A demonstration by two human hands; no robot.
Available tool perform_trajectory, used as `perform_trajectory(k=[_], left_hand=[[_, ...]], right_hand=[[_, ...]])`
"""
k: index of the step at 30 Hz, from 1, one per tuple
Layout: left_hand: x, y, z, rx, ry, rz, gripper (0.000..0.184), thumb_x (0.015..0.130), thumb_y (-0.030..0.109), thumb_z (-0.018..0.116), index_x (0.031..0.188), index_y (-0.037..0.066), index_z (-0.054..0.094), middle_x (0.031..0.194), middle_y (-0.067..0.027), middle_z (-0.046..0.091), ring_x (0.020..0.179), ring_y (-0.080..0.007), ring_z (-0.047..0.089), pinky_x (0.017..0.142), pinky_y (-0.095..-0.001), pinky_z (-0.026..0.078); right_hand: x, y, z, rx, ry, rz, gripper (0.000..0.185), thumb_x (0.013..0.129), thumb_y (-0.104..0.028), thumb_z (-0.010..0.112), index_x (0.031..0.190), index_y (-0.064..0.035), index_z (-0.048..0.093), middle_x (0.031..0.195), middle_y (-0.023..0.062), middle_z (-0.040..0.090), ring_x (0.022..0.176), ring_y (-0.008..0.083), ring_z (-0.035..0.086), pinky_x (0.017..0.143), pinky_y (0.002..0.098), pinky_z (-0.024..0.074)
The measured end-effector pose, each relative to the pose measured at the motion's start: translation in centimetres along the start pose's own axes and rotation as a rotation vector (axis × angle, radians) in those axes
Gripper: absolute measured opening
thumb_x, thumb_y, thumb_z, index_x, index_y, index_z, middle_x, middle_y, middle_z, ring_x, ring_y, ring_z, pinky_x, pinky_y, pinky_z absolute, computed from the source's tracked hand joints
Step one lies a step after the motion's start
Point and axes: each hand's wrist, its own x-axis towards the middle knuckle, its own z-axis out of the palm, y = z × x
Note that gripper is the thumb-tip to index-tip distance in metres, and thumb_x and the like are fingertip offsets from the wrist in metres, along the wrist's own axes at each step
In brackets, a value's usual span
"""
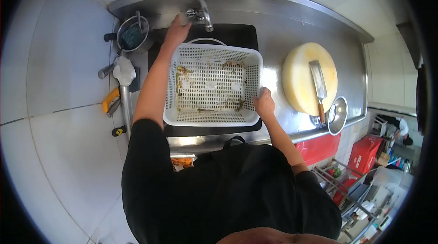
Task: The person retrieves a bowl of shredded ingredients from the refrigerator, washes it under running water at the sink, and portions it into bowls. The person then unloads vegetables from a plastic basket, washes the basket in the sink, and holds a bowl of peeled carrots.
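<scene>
A white plastic basket [214, 118] with slotted walls and bottom sits over the dark sink [248, 36]. Scraps of brownish and greenish food residue cling to its inside. My right hand [264, 103] grips the basket's right rim, fingers closed over the edge. Reaching past the basket's far left corner, my left hand [178, 29] is closed at the tap handle [183, 18], which looks slightly blurred. The metal tap [206, 16] has its spout pointing over the sink, and no water stream shows clearly.
Right of the sink, a cleaver [318, 82] lies on a thick round cutting board [296, 80]. Beside it a metal bowl [337, 115] leans near the counter edge. A pot [141, 45] with utensils stands at left. Another person [401, 127] is in the far right background.
</scene>
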Motion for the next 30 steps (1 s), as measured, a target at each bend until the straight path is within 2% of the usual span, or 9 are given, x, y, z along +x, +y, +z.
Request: perform_trajectory(k=[6, 9, 12, 18, 19, 21, 22, 25, 30], left_hand=[[7.1, -2.5, 6.2, -0.664, -0.046, -0.348, 0.038, 0.093, 0.022, 0.056, 0.12, -0.004, 0.055, 0.093, -0.0167, 0.066, 0.075, -0.0266, 0.067, 0.063, -0.0353, 0.054], [7.8, -3.5, 5.7, -0.852, -0.146, -0.464, 0.032, 0.091, 0.024, 0.061, 0.115, 0.003, 0.059, 0.085, -0.0054, 0.062, 0.06, -0.0123, 0.058, 0.048, -0.0253, 0.044], [10.5, -3.0, 5.7, -0.735, -0.138, -0.782, 0.023, 0.086, 0.024, 0.067, 0.094, 0.002, 0.065, 0.074, -0.0055, 0.06, 0.052, -0.0153, 0.054, 0.041, -0.0272, 0.042], [8.1, -1.6, 2.0, -0.451, -0.335, -0.536, 0.039, 0.081, 0.037, 0.072, 0.091, -0.001, 0.067, 0.078, -0.0125, 0.065, 0.063, -0.0207, 0.065, 0.045, -0.033, 0.05], [7.3, -0.6, -1.1, -0.207, -0.429, -0.473, 0.051, 0.082, 0.046, 0.067, 0.103, 0.0, 0.066, 0.092, -0.0178, 0.069, 0.077, -0.0264, 0.069, 0.062, -0.0386, 0.056], [3.3, -1.9, -6.2, 0.226, 0.225, -0.211, 0.048, 0.083, 0.04, 0.059, 0.116, 0.006, 0.062, 0.108, -0.0187, 0.067, 0.102, -0.036, 0.064, 0.091, -0.0461, 0.048], [1.1, -0.6, -10.1, 0.207, 0.266, -0.322, 0.043, 0.083, 0.035, 0.058, 0.118, 0.012, 0.062, 0.11, -0.0179, 0.067, 0.102, -0.0351, 0.064, 0.09, -0.0469, 0.049], [-1.1, -8.9, -12.8, 0.664, -0.003, -0.488, 0.05, 0.081, 0.032, 0.058, 0.127, 0.012, 0.056, 0.128, -0.0244, 0.055, 0.122, -0.0385, 0.05, 0.101, -0.0446, 0.041], [1.2, -18.5, -12.5, 0.583, -0.175, -0.291, 0.051, 0.082, 0.029, 0.056, 0.129, 0.008, 0.053, 0.128, -0.0266, 0.053, 0.123, -0.0407, 0.048, 0.103, -0.0465, 0.039]], right_hand=[[2.4, -1.4, 0.8, -0.137, 0.07, 0.016, 0.043, 0.081, -0.023, 0.066, 0.11, -0.0028, 0.041, 0.107, 0.0206, 0.053, 0.087, 0.041, 0.063, 0.073, 0.0505, 0.0521], [3.7, -0.8, 0.9, -0.106, 0.093, -0.037, 0.046, 0.083, -0.024, 0.065, 0.114, -0.0041, 0.039, 0.107, 0.0217, 0.053, 0.087, 0.0411, 0.064, 0.073, 0.0514, 0.052], [5.2, -0.4, 0.3, -0.042, 0.092, -0.066, 0.039, 0.084, -0.025, 0.063, 0.109, -0.0024, 0.044, 0.1, 0.0251, 0.059, 0.084, 0.0432, 0.064, 0.073, 0.0529, 0.0508], [10.1, -1.3, -1.0, 0.147, 0.128, -0.034, 0.032, 0.083, -0.027, 0.062, 0.095, 0.0022, 0.056, 0.085, 0.0295, 0.064, 0.086, 0.0471, 0.062, 0.075, 0.0528, 0.0483], [10.6, -1.0, -1.1, 0.167, 0.151, -0.046, 0.032, 0.083, -0.027, 0.062, 0.096, 0.0021, 0.057, 0.087, 0.0295, 0.064, 0.086, 0.0465, 0.063, 0.076, 0.0523, 0.0484], [11.6, -0.3, -1.1, 0.234, 0.093, -0.004, 0.032, 0.082, -0.025, 0.063, 0.095, 0.0027, 0.059, 0.088, 0.0292, 0.064, 0.088, 0.0452, 0.063, 0.078, 0.0504, 0.0485], [12.0, -0.3, -1.4, 0.266, 0.069, 0.005, 0.031, 0.081, -0.025, 0.063, 0.095, 0.003, 0.06, 0.088, 0.0291, 0.064, 0.088, 0.0446, 0.063, 0.079, 0.0495, 0.0485], [11.0, -0.9, -2.6, 0.223, 0.023, 0.039, 0.036, 0.082, -0.023, 0.064, 0.106, 0.004, 0.061, 0.091, 0.0237, 0.067, 0.085, 0.0356, 0.066, 0.078, 0.0407, 0.0492], [10.8, 0.8, -1.2, 0.522, -0.042, 0.116, 0.034, 0.084, -0.026, 0.065, 0.102, 0.0028, 0.063, 0.093, 0.0213, 0.068, 0.087, 0.033, 0.066, 0.079, 0.0415, 0.049]])
